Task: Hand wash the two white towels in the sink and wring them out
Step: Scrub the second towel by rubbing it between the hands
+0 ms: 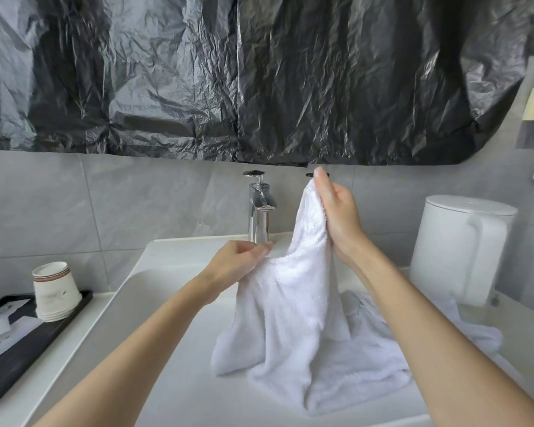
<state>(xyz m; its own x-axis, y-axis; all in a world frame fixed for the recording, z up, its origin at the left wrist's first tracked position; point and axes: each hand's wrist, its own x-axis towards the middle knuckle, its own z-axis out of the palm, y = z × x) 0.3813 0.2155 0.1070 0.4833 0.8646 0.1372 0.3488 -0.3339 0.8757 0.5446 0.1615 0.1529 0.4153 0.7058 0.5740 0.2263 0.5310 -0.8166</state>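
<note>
A white towel point(287, 306) hangs lifted above the white sink point(167, 349). My right hand point(336, 214) pinches its top corner, raised near the wall. My left hand point(238, 263) grips the towel's left edge lower down, just in front of the chrome faucet point(259, 211). The towel's lower end trails into the basin. A second white towel point(444, 331) lies crumpled behind and to the right of it, draped over the sink's right side. No water runs from the faucet.
A white electric kettle point(463, 248) stands on the counter to the right. On the left, a black tray point(28, 343) holds a stack of paper cups point(54, 291) and packets. Black plastic sheeting point(228, 75) covers the wall above.
</note>
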